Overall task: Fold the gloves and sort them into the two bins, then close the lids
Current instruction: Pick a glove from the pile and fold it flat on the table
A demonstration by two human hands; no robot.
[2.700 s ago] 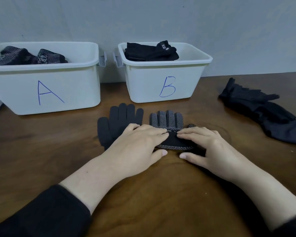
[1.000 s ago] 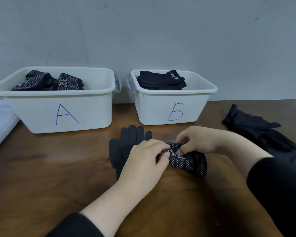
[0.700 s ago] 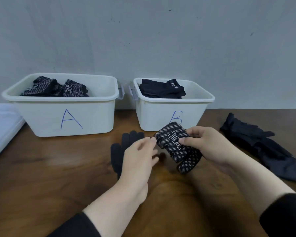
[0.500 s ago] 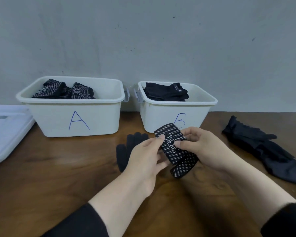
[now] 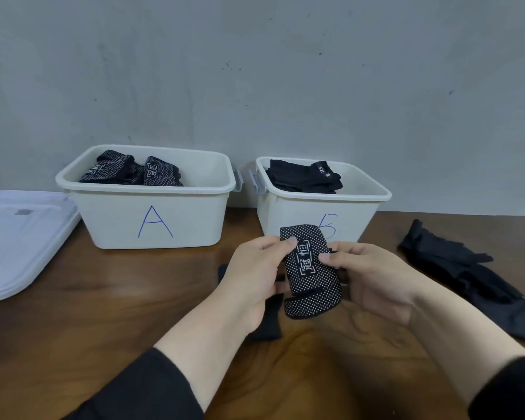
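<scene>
Fingers (image 5: pixel 288 242) of the left hand (image 5: pixel 252 277) and right hand (image 5: pixel 373 277) pinch the folded black white-dotted knit glove (image 5: pixel 311 269) from both sides above the wooden counter (image 5: pixel 88 313), likely keeping its fold; matching gloves lie in white plastic bin A (image 5: pixel 152 219)

Scuffed grey wall (image 5: pixel 255 71), dark wooden table (image 5: pixel 73 313) against it, soft even light

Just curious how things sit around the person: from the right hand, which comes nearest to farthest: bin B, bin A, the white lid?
From the right hand:
1. Bin B, just behind it.
2. Bin A, behind and to the left.
3. White lid, at the table's far left edge.
</scene>
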